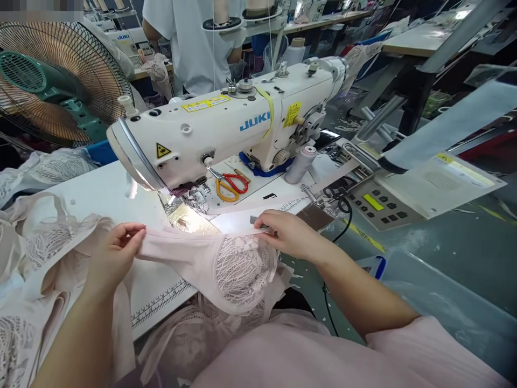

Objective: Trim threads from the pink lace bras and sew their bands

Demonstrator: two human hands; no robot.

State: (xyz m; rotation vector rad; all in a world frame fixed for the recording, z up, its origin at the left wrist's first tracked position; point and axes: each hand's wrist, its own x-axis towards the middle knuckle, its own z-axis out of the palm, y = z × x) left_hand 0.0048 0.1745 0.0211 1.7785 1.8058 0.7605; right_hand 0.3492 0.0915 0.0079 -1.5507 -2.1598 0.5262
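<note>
A pale pink lace bra (242,269) is stretched level in front of a white sewing machine (210,124). My left hand (121,245) pinches the end of its band or wing at the left. My right hand (285,231) grips the upper edge by the lace cup; a small dark grey object shows beside these fingers, its kind unclear. The bra's top edge runs taut between both hands, just in front of the lit needle area, and its lower part hangs over the table's front edge. Scissors (228,186) with red and yellow handles lie on the machine bed beyond.
More pink bras (44,258) are heaped on the table at the left. A fan (60,81) stands behind them. A grey thread cone (301,164) and a control panel (383,202) are at the right. A clear plastic bin (444,302) sits lower right. A person in a light shirt (197,43) is behind.
</note>
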